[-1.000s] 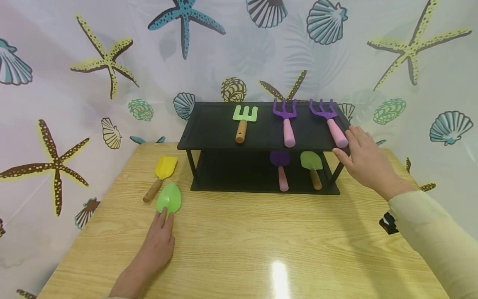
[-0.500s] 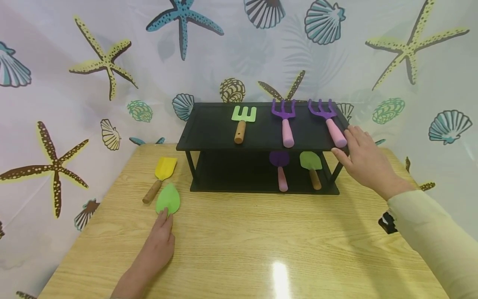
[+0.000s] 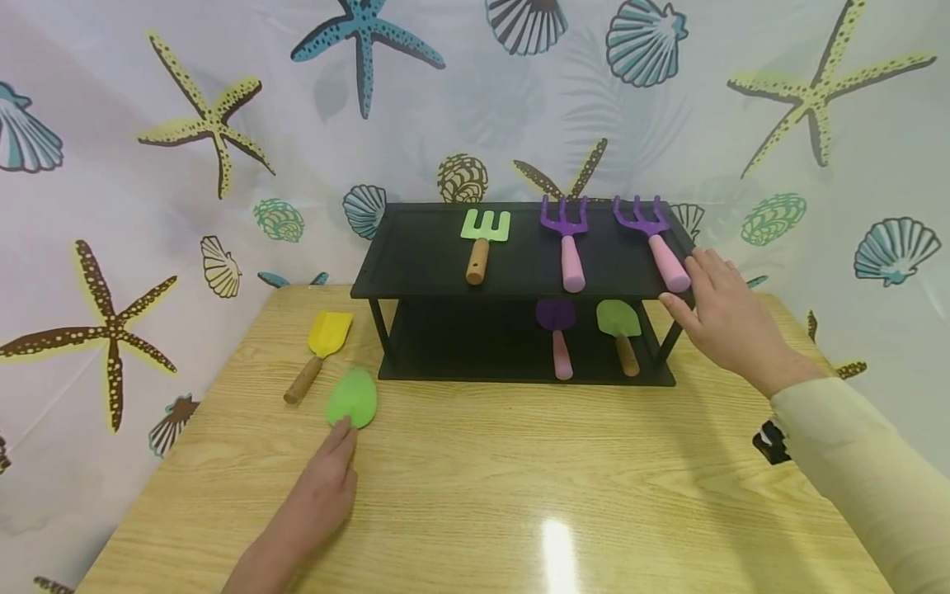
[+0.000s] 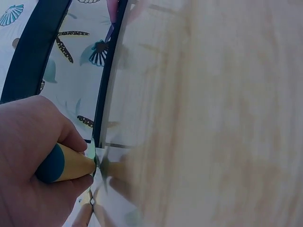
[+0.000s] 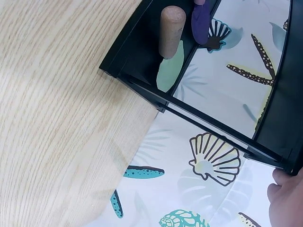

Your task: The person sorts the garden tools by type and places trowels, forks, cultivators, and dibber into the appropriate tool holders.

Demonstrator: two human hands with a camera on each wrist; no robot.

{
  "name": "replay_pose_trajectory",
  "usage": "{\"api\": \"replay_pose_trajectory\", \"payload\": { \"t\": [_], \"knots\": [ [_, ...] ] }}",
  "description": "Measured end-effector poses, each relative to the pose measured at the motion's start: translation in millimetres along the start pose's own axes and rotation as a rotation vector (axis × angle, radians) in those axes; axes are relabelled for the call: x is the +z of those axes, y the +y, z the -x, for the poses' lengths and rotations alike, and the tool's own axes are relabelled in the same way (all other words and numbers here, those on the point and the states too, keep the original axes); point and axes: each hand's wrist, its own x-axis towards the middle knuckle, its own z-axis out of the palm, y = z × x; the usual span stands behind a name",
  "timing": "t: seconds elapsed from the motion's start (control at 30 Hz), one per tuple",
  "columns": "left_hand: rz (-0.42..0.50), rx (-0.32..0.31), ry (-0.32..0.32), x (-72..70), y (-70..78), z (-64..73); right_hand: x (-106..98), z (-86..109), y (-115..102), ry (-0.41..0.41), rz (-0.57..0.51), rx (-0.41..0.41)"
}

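Note:
A green hand trowel (image 3: pixel 352 398) is at the left of the table, its leaf-shaped blade pointing away. My left hand (image 3: pixel 321 487) grips its handle; the left wrist view shows fingers and thumb round a wooden handle (image 4: pixel 71 161) with a dark end. Whether the blade touches the tabletop, I cannot tell. Beyond it lies a yellow shovel (image 3: pixel 319 355) with a wooden handle. My right hand (image 3: pixel 731 326) rests at the right end of the black two-tier rack (image 3: pixel 426 256), fingers extended along its edge beside a purple fork with a pink handle (image 3: pixel 670 264).
On the rack's top stand out a green fork (image 3: pixel 481 247) and another purple fork (image 3: pixel 570 247). A purple trowel (image 3: pixel 562 346) and a green trowel (image 3: pixel 623 338) lie on the lower tier. A small black object (image 3: pixel 772 443) is near my right sleeve. Patterned cloth (image 3: pixel 519 99) hangs behind.
My left hand has moved slightly right and nearer with the green trowel over the last half second, away from the yellow shovel. The right hand stays on the rack's edge.

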Motion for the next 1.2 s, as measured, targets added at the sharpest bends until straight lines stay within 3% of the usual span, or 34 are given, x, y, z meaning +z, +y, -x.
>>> {"api": "replay_pose_trajectory", "payload": {
  "t": [0.13,0.3,0.53,0.73,1.0,1.2],
  "knots": [
    [-0.006,0.014,0.005,-0.2,4.0,-0.5,-0.1,-0.2,-0.1,0.003,-0.001,-0.001],
    [0.009,-0.006,-0.038,-1.7,11.5,-3.2,-0.5,0.0,0.3,0.005,-0.004,-0.001],
    [-0.019,0.087,0.035,4.6,22.1,-7.8,-0.2,-0.2,1.1,0.005,-0.003,-0.002],
    [-0.002,0.069,-0.04,7.4,33.2,-16.3,-0.9,-0.1,-0.6,-0.004,-0.005,0.0],
    [-0.057,0.192,0.02,13.2,43.9,-29.0,-3.4,-1.8,0.0,0.0,0.002,-0.002],
    [-0.038,0.216,0.032,15.3,49.7,-36.1,-0.5,-0.8,0.5,0.001,0.002,0.002]
  ]
}}
